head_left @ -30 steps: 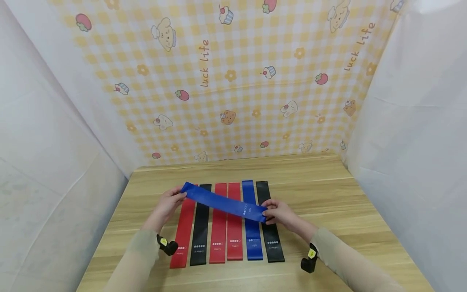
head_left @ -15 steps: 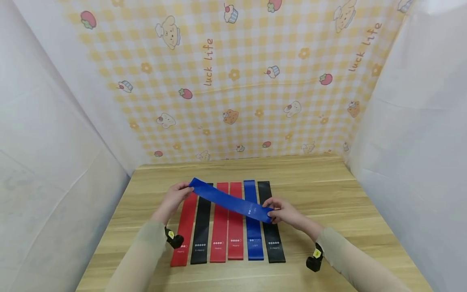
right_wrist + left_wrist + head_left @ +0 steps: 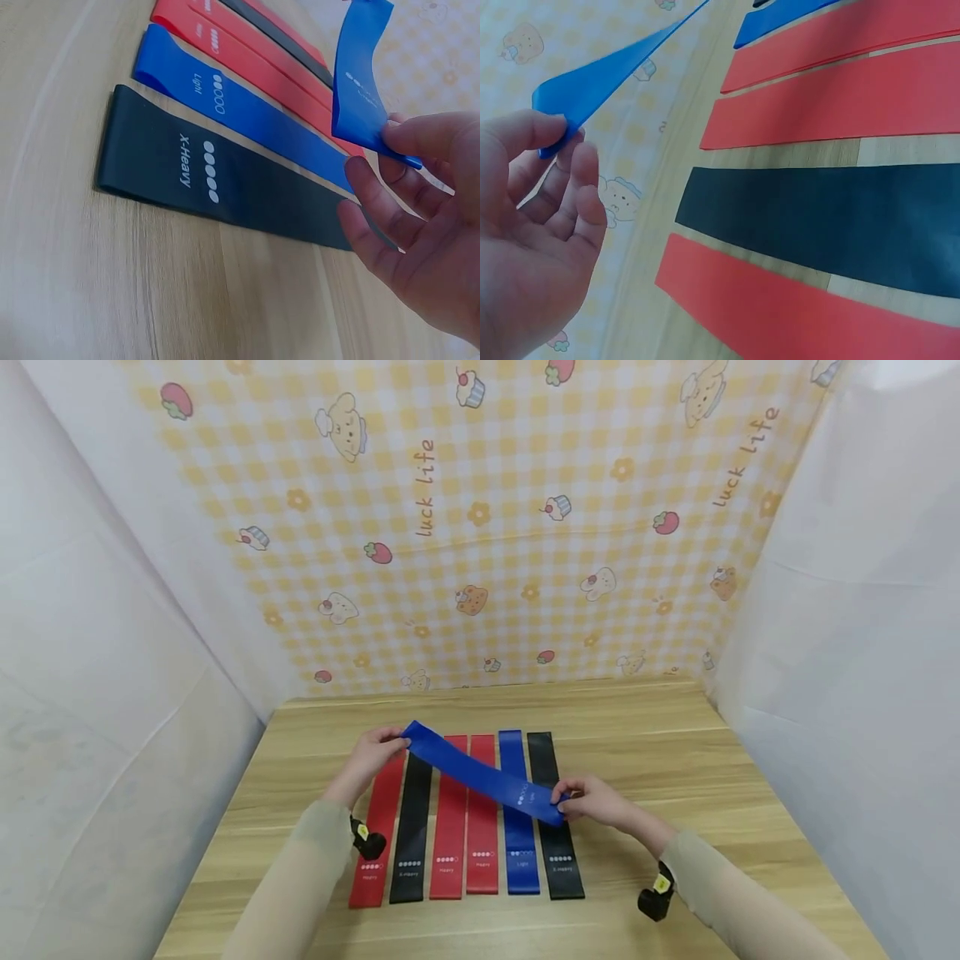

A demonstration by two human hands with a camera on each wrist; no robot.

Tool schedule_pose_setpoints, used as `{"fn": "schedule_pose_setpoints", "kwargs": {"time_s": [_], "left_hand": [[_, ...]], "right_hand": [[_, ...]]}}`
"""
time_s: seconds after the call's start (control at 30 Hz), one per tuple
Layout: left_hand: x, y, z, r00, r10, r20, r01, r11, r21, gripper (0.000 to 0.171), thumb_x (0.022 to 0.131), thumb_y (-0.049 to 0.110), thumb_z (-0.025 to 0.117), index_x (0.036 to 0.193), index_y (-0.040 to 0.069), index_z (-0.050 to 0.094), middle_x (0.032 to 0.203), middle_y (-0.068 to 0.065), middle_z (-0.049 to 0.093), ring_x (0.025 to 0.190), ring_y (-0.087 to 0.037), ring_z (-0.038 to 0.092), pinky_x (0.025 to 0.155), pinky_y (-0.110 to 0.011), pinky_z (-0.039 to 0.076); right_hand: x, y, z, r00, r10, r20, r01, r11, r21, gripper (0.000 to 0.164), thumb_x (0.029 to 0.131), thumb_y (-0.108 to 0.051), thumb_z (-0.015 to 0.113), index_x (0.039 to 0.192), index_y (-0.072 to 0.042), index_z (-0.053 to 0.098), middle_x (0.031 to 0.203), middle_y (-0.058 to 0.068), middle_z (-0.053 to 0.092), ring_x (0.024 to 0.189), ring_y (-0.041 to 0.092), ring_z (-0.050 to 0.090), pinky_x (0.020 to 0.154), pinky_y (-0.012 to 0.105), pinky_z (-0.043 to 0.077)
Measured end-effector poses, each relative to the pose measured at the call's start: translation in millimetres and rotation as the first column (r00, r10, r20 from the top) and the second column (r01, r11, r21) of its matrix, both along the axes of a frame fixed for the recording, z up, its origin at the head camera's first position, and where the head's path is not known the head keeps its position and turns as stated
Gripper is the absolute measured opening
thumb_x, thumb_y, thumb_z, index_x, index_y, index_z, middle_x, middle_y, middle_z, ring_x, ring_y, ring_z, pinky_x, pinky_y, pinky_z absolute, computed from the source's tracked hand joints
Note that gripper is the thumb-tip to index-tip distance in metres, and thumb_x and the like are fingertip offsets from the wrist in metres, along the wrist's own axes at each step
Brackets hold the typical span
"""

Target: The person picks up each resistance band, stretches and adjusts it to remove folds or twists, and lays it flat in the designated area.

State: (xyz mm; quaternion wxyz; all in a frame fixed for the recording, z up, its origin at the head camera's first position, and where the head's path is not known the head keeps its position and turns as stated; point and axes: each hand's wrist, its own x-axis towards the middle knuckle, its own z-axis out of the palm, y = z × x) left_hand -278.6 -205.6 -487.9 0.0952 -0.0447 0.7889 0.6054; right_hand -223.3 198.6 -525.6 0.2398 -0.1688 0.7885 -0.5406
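Observation:
A blue resistance band [image 3: 472, 773] marked "Light" is held slantwise above a row of flat bands. My left hand [image 3: 372, 755] pinches its far left end between thumb and fingers; the left wrist view shows that hand [image 3: 540, 202] with the band's tip [image 3: 592, 82] rising away from it. At the nearer, lower end, my right hand [image 3: 595, 802] pinches the band beside its printed dots. In the right wrist view, thumb and forefinger of that hand [image 3: 427, 180] grip the edge of the blue band [image 3: 360, 82], the other fingers spread loosely.
Below lie a red band [image 3: 378, 827], a black band [image 3: 411, 827], two more red bands [image 3: 446, 835], a blue band [image 3: 521, 839] and a black X-Heavy band [image 3: 564, 852], side by side on the wooden table [image 3: 637, 718]. A patterned cloth [image 3: 480, 560] hangs behind.
Both hands have shifted to the right with the blue band between them. The left end has also risen a little, so the band slants more steeply.

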Motion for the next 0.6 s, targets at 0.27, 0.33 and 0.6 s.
{"fn": "schedule_pose_setpoints", "kwargs": {"time_s": [0.27,0.33,0.6], "left_hand": [[-1.6,7.2,-5.6,0.999,0.027,0.021,-0.029,0.995,0.095,0.014,0.095,0.015,0.063,0.099,0.002,0.061,0.073,-0.001,0.053,0.070,-0.018,0.047,0.071,-0.033,0.041],[-2.9,10.4,-7.1,0.999,0.036,0.031,-0.039,0.994,0.100,0.015,0.094,0.016,0.063,0.100,0.002,0.061,0.073,-0.001,0.052,0.069,-0.017,0.046,0.067,-0.031,0.040],[-5.3,28.5,-8.6,0.998,0.014,0.059,-0.021,0.993,0.118,0.014,0.096,0.020,0.062,0.098,0.006,0.060,0.074,-0.002,0.051,0.061,-0.014,0.046,0.058,-0.026,0.038]], "right_hand": [[2.7,11.1,-1.1,1.000,-0.013,0.001,0.013,1.000,0.013,0.010,0.090,-0.003,0.061,0.098,0.002,0.064,0.096,0.009,0.059,0.083,0.021,0.058,0.076,0.045,0.054],[3.7,13.7,-1.9,1.000,-0.011,0.001,0.011,1.000,0.011,0.011,0.090,-0.004,0.061,0.099,0.002,0.064,0.095,0.009,0.059,0.082,0.021,0.058,0.075,0.043,0.053],[9.3,26.5,-5.6,0.999,-0.033,0.003,0.033,0.999,0.029,0.011,0.090,-0.005,0.061,0.098,0.001,0.064,0.092,0.007,0.061,0.080,0.021,0.057,0.072,0.037,0.053]]}}
